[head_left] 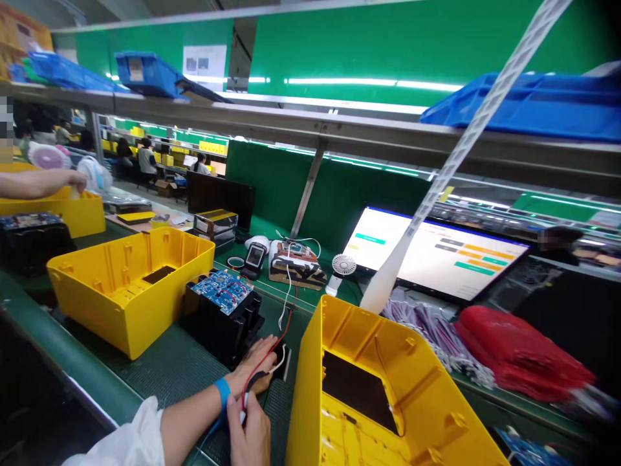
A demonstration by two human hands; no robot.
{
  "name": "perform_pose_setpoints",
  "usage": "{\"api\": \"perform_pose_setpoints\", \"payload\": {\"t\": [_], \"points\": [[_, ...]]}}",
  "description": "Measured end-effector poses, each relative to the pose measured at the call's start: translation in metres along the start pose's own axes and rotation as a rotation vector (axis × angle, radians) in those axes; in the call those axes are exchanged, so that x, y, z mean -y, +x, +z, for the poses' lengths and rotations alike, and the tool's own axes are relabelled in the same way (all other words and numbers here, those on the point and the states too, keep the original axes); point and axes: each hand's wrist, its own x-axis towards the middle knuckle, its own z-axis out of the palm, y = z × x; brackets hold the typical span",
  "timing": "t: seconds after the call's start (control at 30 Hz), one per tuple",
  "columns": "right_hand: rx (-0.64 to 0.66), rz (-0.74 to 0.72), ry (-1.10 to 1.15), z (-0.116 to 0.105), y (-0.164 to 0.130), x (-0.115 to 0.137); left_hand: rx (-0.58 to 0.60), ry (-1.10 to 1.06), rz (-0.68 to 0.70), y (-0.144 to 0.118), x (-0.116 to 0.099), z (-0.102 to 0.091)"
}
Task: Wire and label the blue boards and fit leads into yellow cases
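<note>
My left hand (257, 360), a blue band at its wrist, lies low on the bench beside a black battery pack (213, 327). Its fingers close over a small dark piece (283, 364), mostly hidden. Nearer to me, my right hand (251, 432) pinches a cable with red and white wires (244, 402) and a black-covered stretch. The red wire runs up across my left hand toward the back of the bench. A blue circuit board (224, 290) sits on top of the battery pack. Close on the right stands a yellow housing (306, 388), open upward, with a dark panel inside.
A second yellow housing (130, 317) is at left. Behind are a handheld scanner (255, 257), a taped box (297, 272), a small fan (342, 268) and a monitor (431, 252). At right lie wire bundles (436, 336) and red bags (519, 353). A co-worker's hand (68, 183) is far left.
</note>
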Motion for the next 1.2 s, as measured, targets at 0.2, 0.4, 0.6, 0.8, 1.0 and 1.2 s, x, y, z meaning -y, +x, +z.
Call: {"api": "perform_pose_setpoints", "payload": {"t": [0.2, 0.4, 0.6, 0.8, 1.0, 1.2], "points": [[0.035, 0.066, -0.141, -0.001, -0.004, 0.013, 0.061, -0.038, 0.001, 0.003, -0.006, -0.012], [0.061, 0.106, -0.089, -0.014, 0.002, 0.033, 0.117, -0.110, -0.026, 0.008, -0.013, -0.026], [0.178, 0.135, 0.082, -0.021, 0.004, 0.051, 0.174, -0.215, -0.071, 0.018, -0.016, -0.035], [0.144, 0.062, 0.003, -0.022, 0.002, 0.046, 0.203, -0.304, -0.099, 0.020, -0.014, -0.040], [0.021, -0.002, -0.075, -0.024, 0.003, 0.051, 0.175, -0.380, -0.126, 0.020, -0.014, -0.041], [-0.039, -0.106, -0.212, -0.025, 0.002, 0.058, 0.123, -0.488, -0.171, 0.021, -0.020, -0.046]]}}
